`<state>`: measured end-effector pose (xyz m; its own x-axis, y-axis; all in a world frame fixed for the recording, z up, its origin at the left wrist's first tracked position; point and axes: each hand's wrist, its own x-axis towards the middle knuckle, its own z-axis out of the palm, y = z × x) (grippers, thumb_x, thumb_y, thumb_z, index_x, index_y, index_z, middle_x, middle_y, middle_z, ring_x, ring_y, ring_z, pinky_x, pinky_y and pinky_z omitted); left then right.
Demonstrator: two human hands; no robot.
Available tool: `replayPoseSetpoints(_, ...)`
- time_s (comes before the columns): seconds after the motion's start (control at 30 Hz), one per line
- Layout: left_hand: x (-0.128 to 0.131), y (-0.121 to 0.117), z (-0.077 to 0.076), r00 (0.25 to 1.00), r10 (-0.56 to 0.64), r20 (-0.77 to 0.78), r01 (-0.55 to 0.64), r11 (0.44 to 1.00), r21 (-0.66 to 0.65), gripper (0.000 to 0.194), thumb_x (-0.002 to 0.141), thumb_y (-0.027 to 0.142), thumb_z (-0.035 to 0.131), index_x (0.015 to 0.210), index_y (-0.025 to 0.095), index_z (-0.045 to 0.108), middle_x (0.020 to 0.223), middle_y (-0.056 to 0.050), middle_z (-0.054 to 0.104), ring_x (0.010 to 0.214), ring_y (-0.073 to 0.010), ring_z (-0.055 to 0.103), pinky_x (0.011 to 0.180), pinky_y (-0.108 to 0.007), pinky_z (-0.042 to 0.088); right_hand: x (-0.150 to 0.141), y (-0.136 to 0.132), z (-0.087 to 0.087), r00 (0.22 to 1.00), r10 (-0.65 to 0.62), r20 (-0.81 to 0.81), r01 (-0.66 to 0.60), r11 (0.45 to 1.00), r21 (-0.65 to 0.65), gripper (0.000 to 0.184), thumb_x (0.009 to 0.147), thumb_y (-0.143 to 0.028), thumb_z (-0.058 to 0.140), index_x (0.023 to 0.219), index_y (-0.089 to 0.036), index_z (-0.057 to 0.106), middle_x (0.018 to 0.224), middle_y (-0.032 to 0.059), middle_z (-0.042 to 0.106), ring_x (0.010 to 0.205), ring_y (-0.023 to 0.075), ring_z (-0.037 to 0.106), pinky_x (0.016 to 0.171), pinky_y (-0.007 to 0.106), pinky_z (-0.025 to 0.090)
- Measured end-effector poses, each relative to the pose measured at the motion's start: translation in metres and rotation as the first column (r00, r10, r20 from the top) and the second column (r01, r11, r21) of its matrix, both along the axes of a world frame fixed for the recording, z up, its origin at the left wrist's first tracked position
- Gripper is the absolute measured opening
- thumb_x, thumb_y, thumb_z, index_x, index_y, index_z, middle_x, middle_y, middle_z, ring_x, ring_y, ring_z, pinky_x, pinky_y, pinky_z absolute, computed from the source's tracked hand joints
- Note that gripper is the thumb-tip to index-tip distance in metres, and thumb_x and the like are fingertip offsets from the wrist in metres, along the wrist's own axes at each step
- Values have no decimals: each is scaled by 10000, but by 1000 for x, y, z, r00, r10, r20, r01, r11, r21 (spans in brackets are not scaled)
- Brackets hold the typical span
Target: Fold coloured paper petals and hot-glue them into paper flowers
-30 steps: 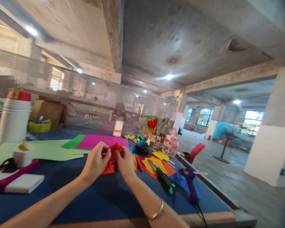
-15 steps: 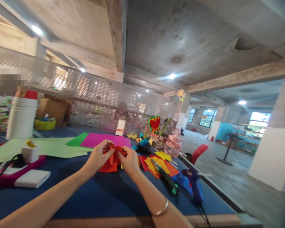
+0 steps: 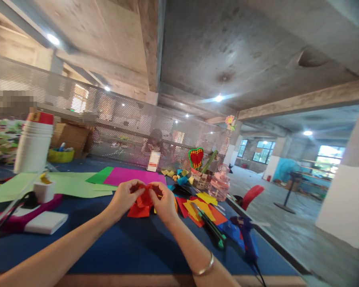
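Between my two hands is a small piece of red paper [image 3: 144, 196], pinched from both sides and partly hidden by the fingers. My left hand [image 3: 126, 199] grips its left side with thumb and fingers. On the opposite side my right hand [image 3: 164, 200] holds it, fingers curled toward the left. An orange-red paper sheet [image 3: 138, 211] lies on the blue table [image 3: 113, 255] just below the held piece. Right of my hands are scattered red and yellow paper pieces [image 3: 208, 198], with a green-and-black cutter [image 3: 212, 229] across them.
A blue glue gun [image 3: 247, 239] lies near the table's right edge. Behind my hands are purple [image 3: 131, 175] and pale green sheets [image 3: 74, 185]. A white power bank [image 3: 46, 222], stacked white cups [image 3: 34, 145] and a pink glass jar [image 3: 219, 186] stand around. A mesh partition [image 3: 113, 127] runs behind.
The red paper is drawn in closer between my fingers, and my right fingers curl further over it. The whole view has shifted slightly.
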<state>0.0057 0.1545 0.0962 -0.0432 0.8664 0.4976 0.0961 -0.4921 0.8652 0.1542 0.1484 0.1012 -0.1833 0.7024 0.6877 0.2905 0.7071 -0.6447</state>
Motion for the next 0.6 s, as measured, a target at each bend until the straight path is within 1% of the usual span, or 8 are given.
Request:
replayPoseSetpoints(0.13, 1, 1, -2, 1000, 2, 1, -2, 1000, 6, 197, 629, 306, 613, 752, 157, 647, 654, -7, 655, 616, -139, 588, 610, -241, 450, -1, -1, 0, 999, 6, -33, -5, 1000, 1, 151, 813, -219, 559, 930, -160, 633, 888, 42, 671, 806, 154, 634, 730, 244, 491)
replayPoseSetpoints(0.27, 0, 1, -2, 1000, -3, 4, 3, 1000, -13, 196, 607, 303, 603, 725, 153, 650, 599, 4, 631, 567, -131, 566, 563, -231, 431, -2, -1, -2, 999, 21, -40, -21, 1000, 4, 131, 811, -241, 563, 894, -164, 630, 837, 30, 657, 755, 146, 618, 680, 236, 482)
replayPoseSetpoints(0.37, 0, -1, -1, 1000, -8, 16, 9, 999, -37, 189, 587, 291, 591, 700, 153, 653, 591, 5, 630, 557, -127, 561, 557, -230, 430, -1, 1, -3, 999, 41, -24, -40, 999, 35, 104, 814, -237, 551, 835, -165, 623, 765, 12, 625, 684, 129, 583, 630, 222, 460)
replayPoseSetpoints(0.5, -1, -3, 0, 1000, -9, 7, 10, 998, -54, 186, 583, 282, 582, 687, 149, 658, 573, 11, 613, 539, -114, 541, 543, -220, 416, 2, 5, -6, 997, 35, 73, -45, 989, 144, 112, 810, -161, 519, 816, -173, 631, 747, 2, 588, 696, 120, 558, 639, 211, 434)
replayPoseSetpoints(0.6, -1, -4, 0, 1000, 8, -6, -9, 997, -73, 176, 586, 282, 582, 672, 146, 656, 560, 16, 597, 526, -107, 521, 526, -215, 396, 6, 5, -5, 984, 13, 177, -58, 967, 250, 145, 818, -128, 502, 825, -179, 637, 761, 6, 568, 721, 116, 551, 660, 205, 420)
